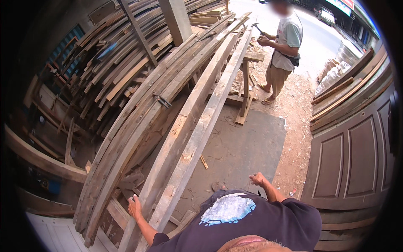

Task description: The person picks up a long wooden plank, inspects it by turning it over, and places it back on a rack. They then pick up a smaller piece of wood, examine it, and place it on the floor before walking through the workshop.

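Observation:
My left hand (134, 206) reaches over the near end of a long wooden beam (173, 140), its fingers curled over the beam's left edge. Parallel to it on the right lies a second long beam (201, 138); my left forearm crosses toward it. Both beams run away from me, their far ends near a wooden trestle (246, 86). My right hand (259, 179) hangs in the air in front of my right side, fingers loosely bent and apart, with no object visible in it. Left of the beams, a clamp (162, 101) sits on a row of long planks (126, 138).
Another person (285, 46) stands at the far end holding a hammer (257, 29). A large stack of timber (113, 67) fills the left, beside a concrete post (175, 21). A brown panelled door (348, 155) stands at the right. A grey sheet (243, 143) covers the floor, with a wood scrap (204, 162).

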`<state>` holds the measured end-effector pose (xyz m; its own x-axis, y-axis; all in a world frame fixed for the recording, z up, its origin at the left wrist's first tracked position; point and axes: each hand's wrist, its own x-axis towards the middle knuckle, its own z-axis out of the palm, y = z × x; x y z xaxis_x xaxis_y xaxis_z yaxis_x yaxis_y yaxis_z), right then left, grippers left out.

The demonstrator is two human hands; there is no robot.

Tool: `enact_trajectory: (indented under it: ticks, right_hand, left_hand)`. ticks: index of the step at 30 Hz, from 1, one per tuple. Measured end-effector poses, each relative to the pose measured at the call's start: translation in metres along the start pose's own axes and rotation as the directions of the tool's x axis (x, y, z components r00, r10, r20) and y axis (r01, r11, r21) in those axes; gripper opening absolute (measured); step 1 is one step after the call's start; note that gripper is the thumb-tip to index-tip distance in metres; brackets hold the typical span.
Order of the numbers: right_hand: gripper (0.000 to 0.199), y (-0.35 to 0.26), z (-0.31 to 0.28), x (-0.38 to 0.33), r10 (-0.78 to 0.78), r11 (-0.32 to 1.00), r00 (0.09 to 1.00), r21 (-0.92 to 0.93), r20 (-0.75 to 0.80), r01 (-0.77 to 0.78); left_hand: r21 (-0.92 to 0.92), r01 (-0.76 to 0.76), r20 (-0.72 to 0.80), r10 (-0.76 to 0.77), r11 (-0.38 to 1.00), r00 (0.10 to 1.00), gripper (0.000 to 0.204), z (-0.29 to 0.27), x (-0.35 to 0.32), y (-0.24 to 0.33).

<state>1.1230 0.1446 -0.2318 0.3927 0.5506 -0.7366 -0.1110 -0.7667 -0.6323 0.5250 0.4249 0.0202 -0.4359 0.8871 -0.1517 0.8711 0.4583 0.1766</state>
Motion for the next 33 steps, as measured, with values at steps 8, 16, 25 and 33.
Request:
enact_trajectory:
  ticks: [8, 16, 25, 33]
  right_hand:
    - [0.040, -0.279, -0.010, -0.007, -0.758, 0.652, 0.620, -0.284, -0.205, 0.703]
    - [0.046, -0.430, 0.072, -0.038, -0.925, 0.291, 0.361, -0.387, 0.121, 0.875]
    - [0.050, -0.506, 0.129, -0.015, -0.793, 0.049, 0.299, -0.434, 0.530, 0.900]
    - [0.060, -0.536, 0.149, 0.017, -0.646, -0.359, 0.138, -0.458, 0.751, 0.813]
  left_hand:
    - [-0.043, 0.027, 0.010, -0.027, 0.999, 1.000, 0.063, -0.007, -0.002, -0.009]
    - [-0.093, 0.012, -0.065, -0.018, 0.996, 0.998, 0.058, 0.011, 0.011, -0.005]
    - [-0.219, -0.367, -0.316, 0.291, 0.904, 0.903, 0.054, -0.005, -0.039, 0.122]
    - [0.142, -0.394, -0.184, 0.415, 0.908, 0.891, 0.038, 0.035, -0.046, 0.219]
